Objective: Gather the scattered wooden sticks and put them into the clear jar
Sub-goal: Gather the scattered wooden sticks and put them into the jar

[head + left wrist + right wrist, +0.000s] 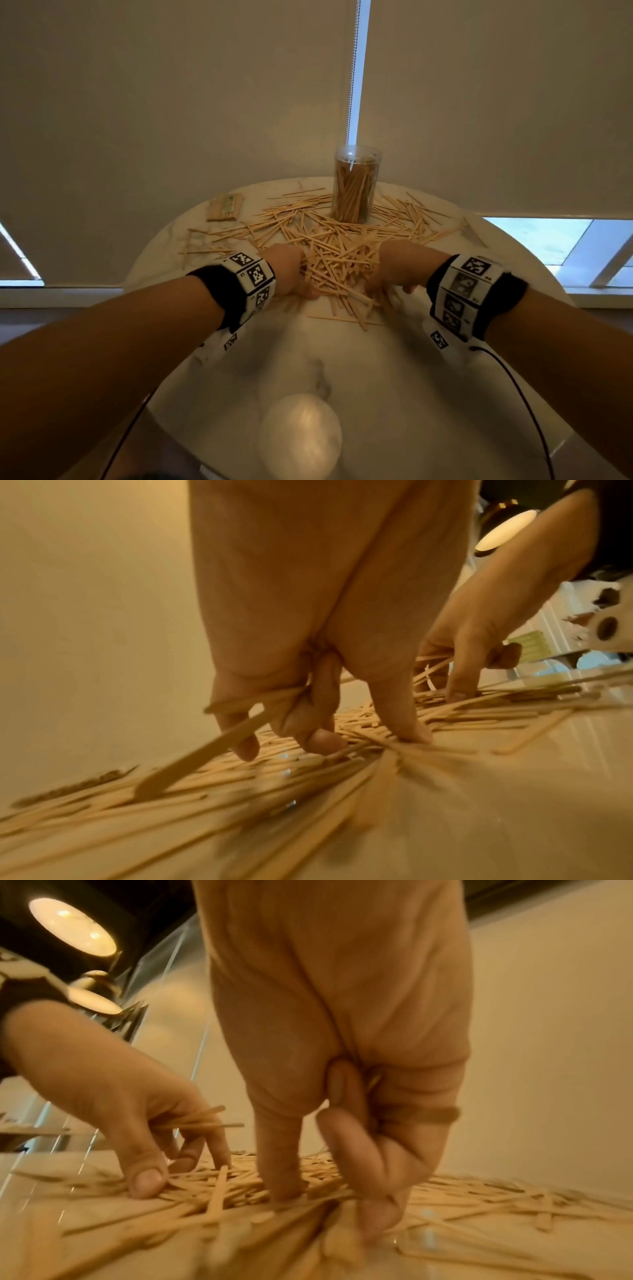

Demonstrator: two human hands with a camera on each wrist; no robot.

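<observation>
Thin wooden sticks [339, 253] lie in a loose heap across the middle of the round marble table [394, 377]. The clear jar [356, 185] stands upright behind the heap, partly filled with sticks, its top open. My left hand [291, 274] is down on the heap's left side. In the left wrist view, curled fingers [301, 718] grip several sticks [219, 742] while the thumb presses into the pile. My right hand [394, 274] digs into the right side. Its fingers [387, 1177] curl round a few sticks [421, 1115].
A bound packet of sticks [224, 207] lies at the table's back left. A pale round glare or object [301, 435] sits near the front edge. Window blinds [171, 120] hang close behind the table. Cables [524, 394] trail from both wrist bands.
</observation>
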